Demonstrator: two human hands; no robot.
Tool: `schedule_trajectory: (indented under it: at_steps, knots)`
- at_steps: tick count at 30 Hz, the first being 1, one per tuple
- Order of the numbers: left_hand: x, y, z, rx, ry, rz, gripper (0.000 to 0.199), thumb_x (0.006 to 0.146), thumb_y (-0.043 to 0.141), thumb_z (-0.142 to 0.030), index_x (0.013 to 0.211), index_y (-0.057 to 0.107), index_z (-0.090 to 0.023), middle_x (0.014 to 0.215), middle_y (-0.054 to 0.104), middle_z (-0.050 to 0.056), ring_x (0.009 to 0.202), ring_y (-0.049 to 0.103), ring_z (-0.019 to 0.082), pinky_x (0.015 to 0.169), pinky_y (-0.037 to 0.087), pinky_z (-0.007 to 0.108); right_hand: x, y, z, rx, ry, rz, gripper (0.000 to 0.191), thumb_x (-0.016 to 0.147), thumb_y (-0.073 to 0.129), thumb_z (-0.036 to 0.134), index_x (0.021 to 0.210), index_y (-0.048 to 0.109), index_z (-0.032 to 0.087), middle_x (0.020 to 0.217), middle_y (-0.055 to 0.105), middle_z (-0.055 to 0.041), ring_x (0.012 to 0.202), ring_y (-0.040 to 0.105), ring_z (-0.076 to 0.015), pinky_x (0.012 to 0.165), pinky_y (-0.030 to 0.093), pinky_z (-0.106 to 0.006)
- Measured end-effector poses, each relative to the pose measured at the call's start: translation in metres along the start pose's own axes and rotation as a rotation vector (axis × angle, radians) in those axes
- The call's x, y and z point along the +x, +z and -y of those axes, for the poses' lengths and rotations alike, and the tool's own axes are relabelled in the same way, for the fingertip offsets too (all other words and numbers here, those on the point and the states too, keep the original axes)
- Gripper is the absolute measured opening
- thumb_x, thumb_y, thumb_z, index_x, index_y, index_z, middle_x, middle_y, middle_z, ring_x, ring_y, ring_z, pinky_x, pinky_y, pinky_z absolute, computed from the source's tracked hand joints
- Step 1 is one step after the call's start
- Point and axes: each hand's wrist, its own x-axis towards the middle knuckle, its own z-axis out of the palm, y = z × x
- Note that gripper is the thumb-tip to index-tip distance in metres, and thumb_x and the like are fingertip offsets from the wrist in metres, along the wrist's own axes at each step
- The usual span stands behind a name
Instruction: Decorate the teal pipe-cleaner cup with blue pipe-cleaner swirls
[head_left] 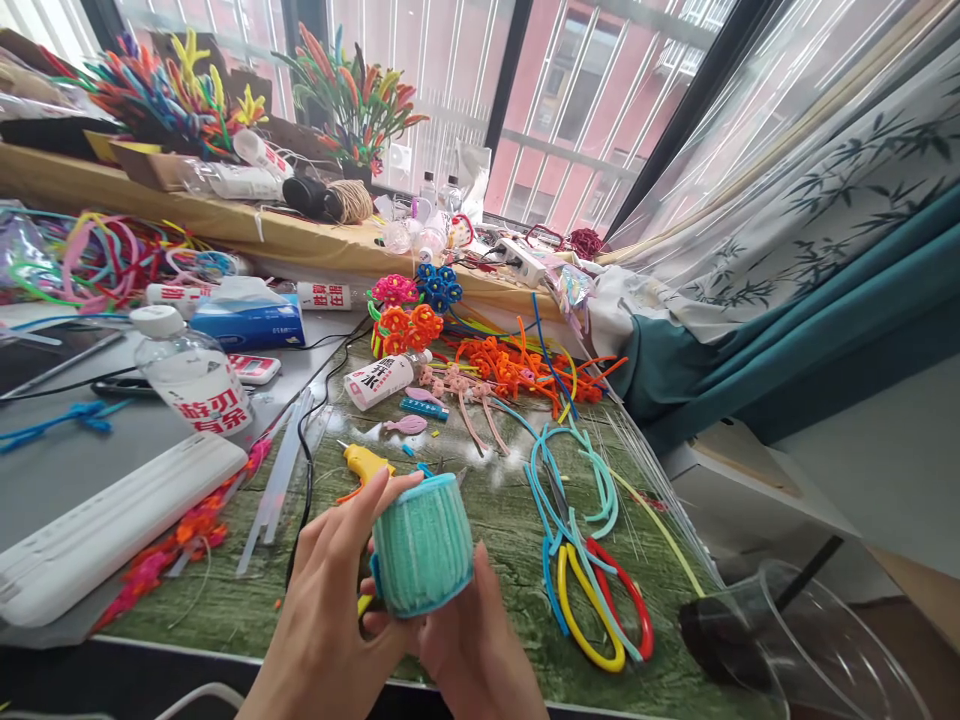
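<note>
Both my hands hold a small round pot wrapped in teal pipe cleaner (424,548), with brighter blue edging at its top and bottom. My left hand (330,580) grips its left side, fingers up at the top rim and thumb near the base. My right hand (480,630) cups it from below and the right; some of its fingers are hidden behind the pot. Just beyond lies a yellow hot glue gun (366,464), partly covered by my left hand. To the right, scissors with yellow and red handles (592,605) lie among light blue pipe cleaners (536,480).
Orange pipe-cleaner pieces (510,365), pipe-cleaner flowers (409,328) and a tipped bottle (382,380) lie farther back. Clear glue sticks (274,490), a white power strip (127,525) and a water bottle (191,370) stand left. A clear plastic cup (817,640) is at the lower right.
</note>
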Motion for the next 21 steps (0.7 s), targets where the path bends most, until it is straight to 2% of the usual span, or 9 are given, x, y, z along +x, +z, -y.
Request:
schedule_trajectory:
  at_steps: [3,6,9,13,17,21]
  knots:
    - [0.001,-0.002,0.0,0.035,0.071,0.016,0.085,0.091,0.061,-0.013,0.161,0.019,-0.036,0.142,0.063,-0.001,0.131,0.049,0.024,0.111,0.036,0.034,-0.005,-0.002,0.004,-0.065,-0.072,-0.08,0.068,0.076,0.086,0.056,0.132,0.067,0.022,0.136,0.071,-0.0111,0.113,0.072,-0.0278,0.089,0.059,-0.036]
    - [0.001,0.0,-0.002,0.035,0.103,0.039,0.084,0.094,0.062,-0.018,0.161,0.017,-0.036,0.146,0.06,0.001,0.133,0.049,0.024,0.111,0.036,0.035,-0.008,0.0,0.009,-0.101,-0.08,-0.139,0.071,0.073,0.092,0.044,0.135,0.065,0.022,0.135,0.072,-0.011,0.113,0.073,-0.0285,0.094,0.057,-0.037]
    - [0.001,0.001,-0.001,0.009,0.094,0.028,0.081,0.094,0.064,-0.021,0.161,0.02,-0.035,0.151,0.055,0.002,0.136,0.047,0.024,0.112,0.036,0.033,-0.008,0.002,0.01,-0.062,-0.097,-0.112,0.063,0.078,0.088,0.046,0.133,0.067,0.022,0.128,0.076,-0.0097,0.113,0.073,-0.0279,0.097,0.056,-0.038]
    - [-0.002,0.001,0.005,-0.039,0.053,0.005,0.084,0.09,0.065,-0.016,0.16,0.023,-0.036,0.148,0.058,0.001,0.134,0.048,0.025,0.112,0.036,0.034,-0.007,-0.001,0.007,-0.07,-0.092,-0.069,0.048,0.082,0.082,0.054,0.115,0.076,0.02,0.116,0.08,-0.0091,0.1,0.076,-0.0263,0.094,0.057,-0.039]
    - [-0.005,0.002,0.009,-0.11,0.014,-0.006,0.087,0.088,0.062,-0.011,0.161,0.022,-0.035,0.143,0.063,0.0,0.132,0.055,0.022,0.114,0.038,0.035,-0.008,-0.006,0.007,-0.085,-0.026,-0.014,0.058,0.083,0.075,0.065,0.115,0.075,0.017,0.111,0.08,-0.0133,0.093,0.077,-0.0292,0.091,0.058,-0.045]
    - [-0.006,0.002,0.009,-0.141,0.001,-0.013,0.087,0.086,0.065,-0.013,0.16,0.024,-0.035,0.143,0.065,-0.002,0.133,0.056,0.022,0.116,0.036,0.036,-0.012,-0.005,0.013,-0.097,-0.027,0.026,0.055,0.075,0.086,0.053,0.117,0.074,0.02,0.106,0.081,-0.0103,0.092,0.078,-0.0289,0.093,0.057,-0.046]
